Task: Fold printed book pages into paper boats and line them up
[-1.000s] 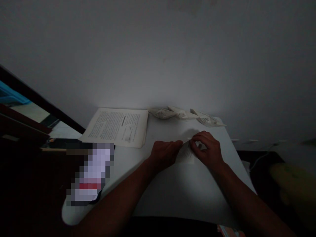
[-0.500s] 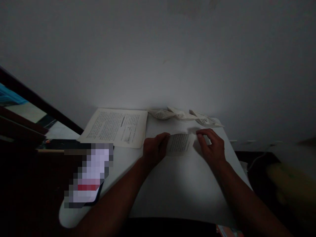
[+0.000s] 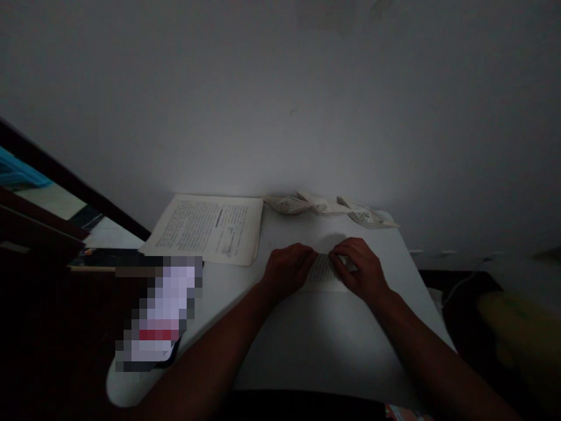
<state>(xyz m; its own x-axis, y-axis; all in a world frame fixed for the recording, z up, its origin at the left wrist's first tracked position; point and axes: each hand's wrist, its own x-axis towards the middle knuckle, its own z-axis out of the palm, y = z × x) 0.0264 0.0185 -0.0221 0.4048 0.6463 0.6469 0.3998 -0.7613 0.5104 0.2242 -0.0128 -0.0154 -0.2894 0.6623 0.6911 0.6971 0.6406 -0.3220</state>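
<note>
Now your left hand (image 3: pixel 288 268) and right hand (image 3: pixel 363 268) pinch a printed sheet (image 3: pixel 323 272), right of the paper stack (image 3: pixel 202 229).

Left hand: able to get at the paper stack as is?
Probably yes: only bare tabletop shows between the left hand and the paper stack. It seems to be pinching the small sheet, though, so may need to let go.
</note>
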